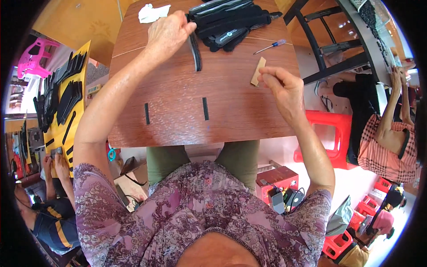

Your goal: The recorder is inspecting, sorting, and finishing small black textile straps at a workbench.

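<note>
My left hand (171,33) is closed at the far side of the brown table, its fingertips at the upper end of a narrow black strap (195,55) that runs toward me. Right beside it lies a pile of black fabric straps (231,24), some with grey faces. My right hand (284,86) is closed in a pinch over the table's right part; whatever its fingertips hold is too small or hidden to see. Close to those fingertips lies a flat tan strip (258,71). Two short black strips, a left one (147,114) and a right one (205,108), lie nearer me.
A screwdriver (270,46) lies at the table's right, and a crumpled white cloth (154,13) at the far left. A red stool (327,138) stands right of the table (173,129). Co-workers sit on both sides; the left one's yellow table (66,111) bears black pieces.
</note>
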A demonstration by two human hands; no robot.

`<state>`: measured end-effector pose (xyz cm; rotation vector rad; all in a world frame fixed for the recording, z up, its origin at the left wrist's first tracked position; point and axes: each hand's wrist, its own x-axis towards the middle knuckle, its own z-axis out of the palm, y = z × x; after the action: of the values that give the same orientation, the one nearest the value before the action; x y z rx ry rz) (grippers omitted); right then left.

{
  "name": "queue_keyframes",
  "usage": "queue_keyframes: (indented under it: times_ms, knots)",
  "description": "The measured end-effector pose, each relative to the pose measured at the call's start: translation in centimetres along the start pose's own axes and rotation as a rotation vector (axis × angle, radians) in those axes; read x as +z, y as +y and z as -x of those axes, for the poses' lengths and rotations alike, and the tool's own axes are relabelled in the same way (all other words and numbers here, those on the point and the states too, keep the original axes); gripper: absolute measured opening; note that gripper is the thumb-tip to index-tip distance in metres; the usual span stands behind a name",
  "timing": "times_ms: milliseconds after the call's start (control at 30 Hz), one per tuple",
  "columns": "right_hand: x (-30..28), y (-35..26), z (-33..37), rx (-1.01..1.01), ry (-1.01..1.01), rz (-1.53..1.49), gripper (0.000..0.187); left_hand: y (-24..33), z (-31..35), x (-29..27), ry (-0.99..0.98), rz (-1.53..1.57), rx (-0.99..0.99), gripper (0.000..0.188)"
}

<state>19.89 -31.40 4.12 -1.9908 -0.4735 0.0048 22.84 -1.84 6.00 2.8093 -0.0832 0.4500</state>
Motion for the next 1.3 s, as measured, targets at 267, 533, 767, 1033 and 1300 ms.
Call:
queue_keyframes:
  times_ms: [267,533,767,1033,1300]
  knots:
    - [1.8,-0.5,2.1,0.181,-0.084,-0.266,0.015,0.0,0.7,2.4,-0.304,0.223,-0.457,0.037]
    - [2.6,-1.1,4.6,0.281,-0.146,-0.341,0.016,-6.2,4.2,2.2,-0.31,0.722,-0.589,0.018]
    - [4.6,-0.7,4.6,0.224,-0.165,-0.242,0.016,-5.5,7.2,1.6,-0.102,0.003,-0.246,0.017]
    - [7.8,-2.4,-2.3,-0.507,0.147,0.517,0.043,-6.8,5.7,0.2,-0.241,-0.08,-0.24,0.021]
    - [13.7,-2.1,-11.8,-0.664,0.07,0.861,0.053,-8.2,4.6,0.1,-0.299,0.038,-0.174,0.027]
